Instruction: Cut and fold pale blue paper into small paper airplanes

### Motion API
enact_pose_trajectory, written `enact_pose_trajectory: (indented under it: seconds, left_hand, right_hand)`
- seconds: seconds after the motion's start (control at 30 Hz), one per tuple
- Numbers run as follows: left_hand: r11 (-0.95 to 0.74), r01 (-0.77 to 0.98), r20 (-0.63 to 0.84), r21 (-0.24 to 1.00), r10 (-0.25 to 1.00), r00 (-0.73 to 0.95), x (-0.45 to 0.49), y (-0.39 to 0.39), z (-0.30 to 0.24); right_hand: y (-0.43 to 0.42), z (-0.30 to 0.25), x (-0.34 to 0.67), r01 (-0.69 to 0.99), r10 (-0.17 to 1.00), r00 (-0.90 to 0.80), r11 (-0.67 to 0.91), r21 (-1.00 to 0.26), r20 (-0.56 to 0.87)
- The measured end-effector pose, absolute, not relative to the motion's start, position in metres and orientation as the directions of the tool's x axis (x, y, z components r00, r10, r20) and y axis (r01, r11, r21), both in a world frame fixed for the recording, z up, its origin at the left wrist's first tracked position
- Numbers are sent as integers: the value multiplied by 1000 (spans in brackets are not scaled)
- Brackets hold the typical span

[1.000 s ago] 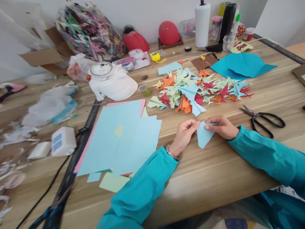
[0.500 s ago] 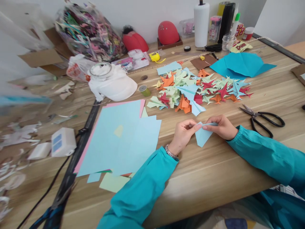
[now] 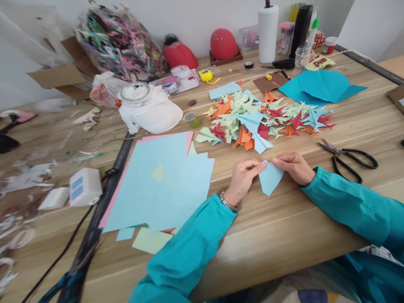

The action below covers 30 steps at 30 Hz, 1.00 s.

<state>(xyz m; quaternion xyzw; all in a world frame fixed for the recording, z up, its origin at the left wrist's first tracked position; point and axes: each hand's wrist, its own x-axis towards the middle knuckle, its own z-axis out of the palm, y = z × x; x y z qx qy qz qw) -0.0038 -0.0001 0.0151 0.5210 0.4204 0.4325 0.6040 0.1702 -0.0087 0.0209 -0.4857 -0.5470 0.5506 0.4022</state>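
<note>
Both of my hands hold one folded light-blue paper piece (image 3: 270, 179) just above the wooden table (image 3: 284, 227). My left hand (image 3: 244, 176) pinches its left top corner. My right hand (image 3: 293, 166) pinches its right top edge with the fingertips pressed together. The paper's point hangs down toward me. A heap of folded paper planes (image 3: 259, 120) in green, blue, orange and red lies right behind my hands. A stack of light-blue and pink sheets (image 3: 160, 181) lies to the left of my left arm.
Black scissors (image 3: 347, 156) lie to the right of my right hand. A large teal sheet (image 3: 318, 86), a white roll (image 3: 268, 33) and bottles stand at the back. A white cap (image 3: 151, 110), a small green spool (image 3: 192, 120), a white box (image 3: 85, 186) and a black cable are at the left.
My right fingertips slid left along the paper's top edge, flattening the fold. The blurred shapes at the far left edge shifted. My left hand stayed put.
</note>
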Motion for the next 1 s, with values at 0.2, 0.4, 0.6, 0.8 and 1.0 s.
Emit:
enact_pose_trajectory:
  seconds: [0.2,0.4,0.6,0.8,1.0]
  left_hand:
    - [72,-84,-46,994,962,271,-3,0,16]
    - [81,-104,-54,991,969,243,-4,-1,16]
    - [90,-190,-58,978,984,170,-4,2,10]
    - [110,-246,-91,963,992,89,-1,3,11]
    - [191,-281,-148,940,975,167,-2,1,15]
  right_hand:
    - [-8,21,170,112,981,-183,-41,-993,-61]
    - [-6,21,170,22,992,-63,-108,-994,-109]
    - [-5,18,170,-53,988,-110,-114,-992,-108]
    - [-4,17,167,-209,982,-183,-88,-974,-49]
    - [-6,16,165,-126,960,-277,7,-992,42]
